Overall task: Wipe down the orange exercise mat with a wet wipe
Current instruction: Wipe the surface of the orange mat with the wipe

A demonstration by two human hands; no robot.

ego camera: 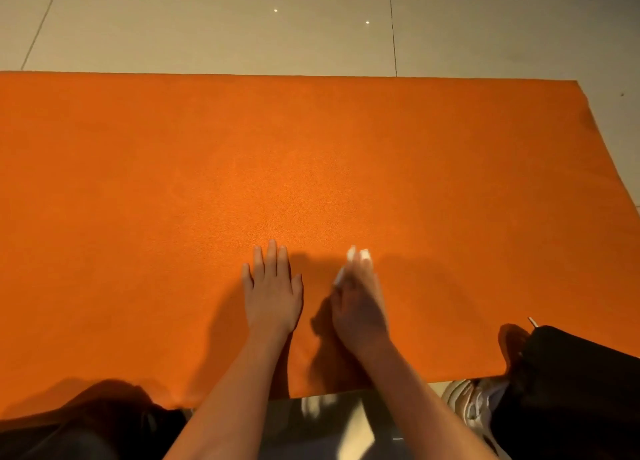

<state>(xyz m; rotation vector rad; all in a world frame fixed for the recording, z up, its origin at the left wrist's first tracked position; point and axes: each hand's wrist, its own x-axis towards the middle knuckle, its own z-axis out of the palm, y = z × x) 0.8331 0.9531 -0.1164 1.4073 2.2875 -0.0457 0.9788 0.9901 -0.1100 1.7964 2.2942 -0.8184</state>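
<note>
Orange mat [311,147] is spread flat on the tiled floor [207,26]. Left hand [273,293] rests near the mat's near edge, fingers straight. Right hand [360,310], just beside it, has the wet wipe [356,253] down on the mat. It's too blurry to tell whether the fingers curl round it.

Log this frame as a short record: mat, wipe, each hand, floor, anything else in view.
mat: orange mat lying flat on the floor; right end in view, left end runs out of frame
wipe: white wet wipe on the mat, showing from under the right fingertips
left hand: left hand flat on the mat, fingers straight
right hand: right hand holds the wipe against the mat; blurred
floor: pale tiled floor
other: dark trouser leg and light shoe at the mat's near edge
</note>
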